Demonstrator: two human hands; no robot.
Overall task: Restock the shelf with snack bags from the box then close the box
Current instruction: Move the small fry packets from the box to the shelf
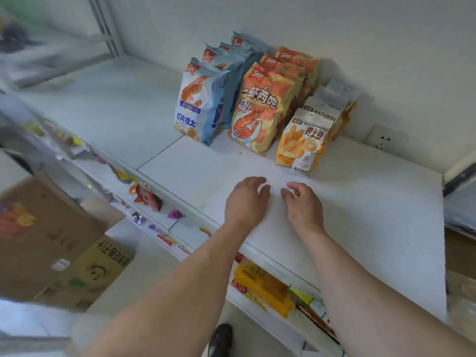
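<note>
Three rows of snack bags stand upright at the back of the white shelf (pixel 360 215): blue shrimp-chip bags (pixel 198 106), orange shrimp bags (pixel 257 112) and yellow fries bags (pixel 304 143). My left hand (pixel 244 199) and my right hand (pixel 304 204) hover side by side over the shelf, just in front of the fries bags. Both have loosely curled fingers and hold nothing. The cardboard box (pixel 46 243) stands on the floor at lower left, blurred, with a flap (pixel 90 274) lying outward.
Lower shelves below hold small sweets (pixel 144 194) and a yellow packet (pixel 262 282). A wall socket (pixel 383 137) sits behind the shelf at right. My shoe (pixel 221 338) shows at the bottom. The shelf's left half is bare.
</note>
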